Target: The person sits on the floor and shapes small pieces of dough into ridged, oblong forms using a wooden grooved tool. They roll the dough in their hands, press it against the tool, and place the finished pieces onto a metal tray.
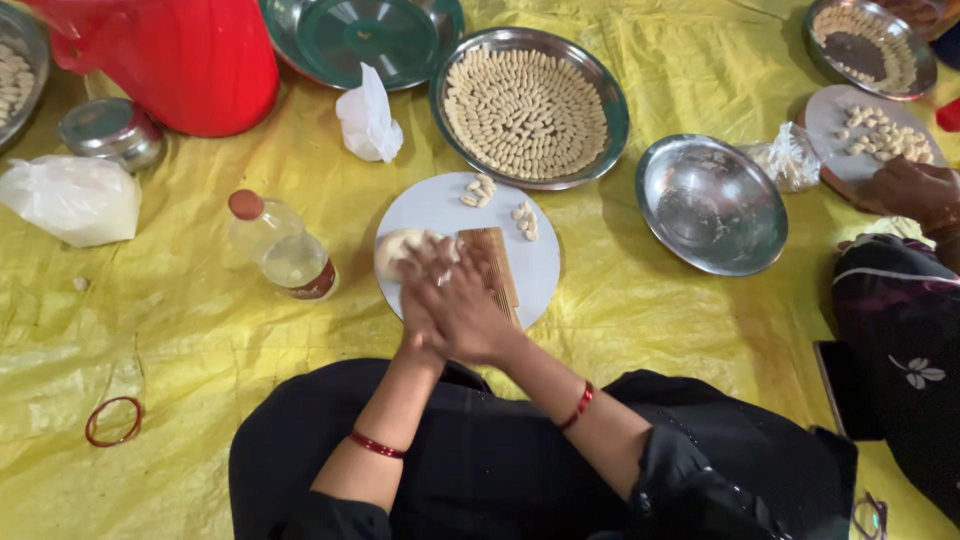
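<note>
The right hand [470, 315] lies flat over the left hand [425, 285], seemingly rolling a bit of dough between the palms, above the white round board [445, 205]. The dough lump [395, 250] sits just left of the ridged wooden comb [495, 260]. Next, I'd judge, the piece needs pressing along the comb, then joining the shaped pieces [524, 220].

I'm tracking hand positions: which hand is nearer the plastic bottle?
Left. The left hand is over the dough lump, just right of the bottle; the right hand overlaps it farther right, by the ridged board.
</note>
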